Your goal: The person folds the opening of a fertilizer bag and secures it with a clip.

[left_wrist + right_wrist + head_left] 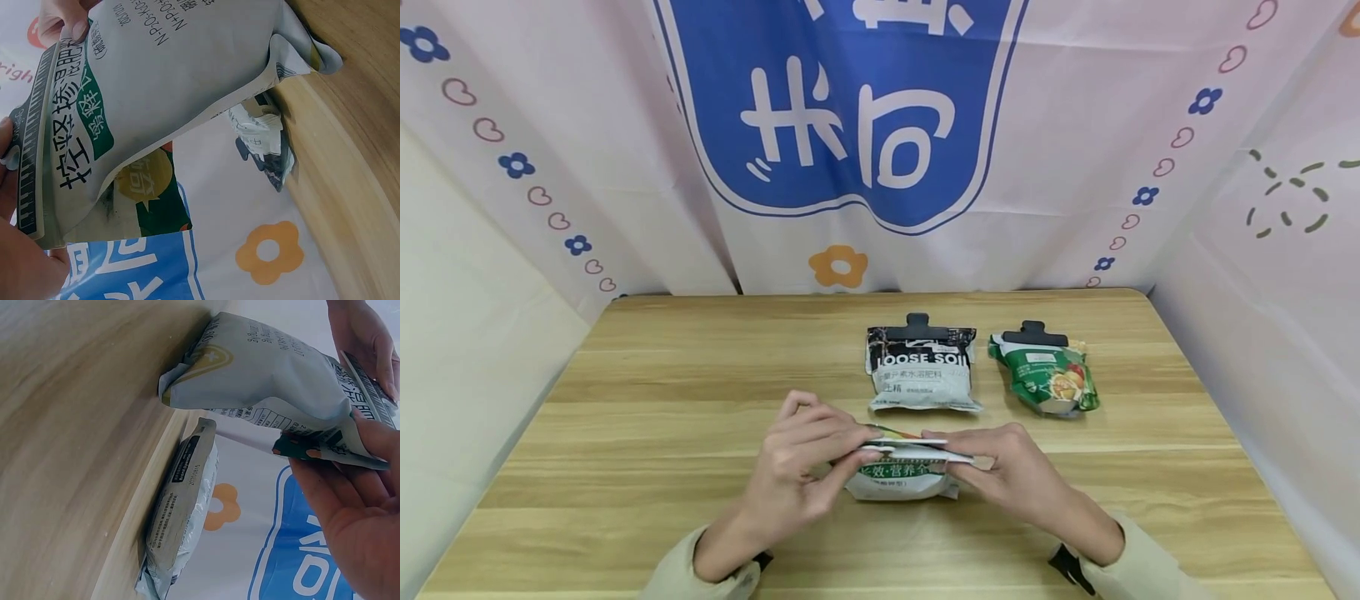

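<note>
Fingers [850, 446] pinch pouch [901, 482]; top edge hidden.

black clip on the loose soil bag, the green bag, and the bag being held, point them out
black clip [919, 327], head view, on its middle tab
green bag [1051, 379], head view, on its printed front
held bag [901, 481], head view, on its green-lettered front below the fingers

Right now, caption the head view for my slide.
Both hands, left hand and right hand, pinch a white fertiliser pouch on the wooden table, two clipped bags behind.
</note>
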Tool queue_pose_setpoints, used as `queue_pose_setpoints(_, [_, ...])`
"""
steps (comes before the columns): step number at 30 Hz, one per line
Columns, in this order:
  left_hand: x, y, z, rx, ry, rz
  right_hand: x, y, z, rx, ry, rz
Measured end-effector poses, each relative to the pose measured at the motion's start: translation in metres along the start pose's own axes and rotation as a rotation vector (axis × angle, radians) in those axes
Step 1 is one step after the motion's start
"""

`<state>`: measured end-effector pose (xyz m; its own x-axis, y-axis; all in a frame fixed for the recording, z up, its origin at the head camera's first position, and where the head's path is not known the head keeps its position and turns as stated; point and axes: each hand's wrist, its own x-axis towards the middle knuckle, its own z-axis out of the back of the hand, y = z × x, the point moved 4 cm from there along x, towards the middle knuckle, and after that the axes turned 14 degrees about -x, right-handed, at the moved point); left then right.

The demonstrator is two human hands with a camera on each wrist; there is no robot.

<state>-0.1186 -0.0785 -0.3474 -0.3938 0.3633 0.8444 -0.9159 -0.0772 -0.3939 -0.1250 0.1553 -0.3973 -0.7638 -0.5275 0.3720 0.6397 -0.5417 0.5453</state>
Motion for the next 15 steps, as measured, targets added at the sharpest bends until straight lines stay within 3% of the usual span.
queue_pose_setpoints(8, [-0.0018, 0.0017, -0.0029, 0.000, 0.004, -0.023, 0.0001, 0.0004, -0.0003, -0.008, 0.004, -0.059])
queue_pose_setpoints(15, [-0.0054, 0.0051, -0.0089, -0.009, 0.011, -0.022, 0.0008, 0.0003, 0.0001, -0.017, 0.012, -0.038])
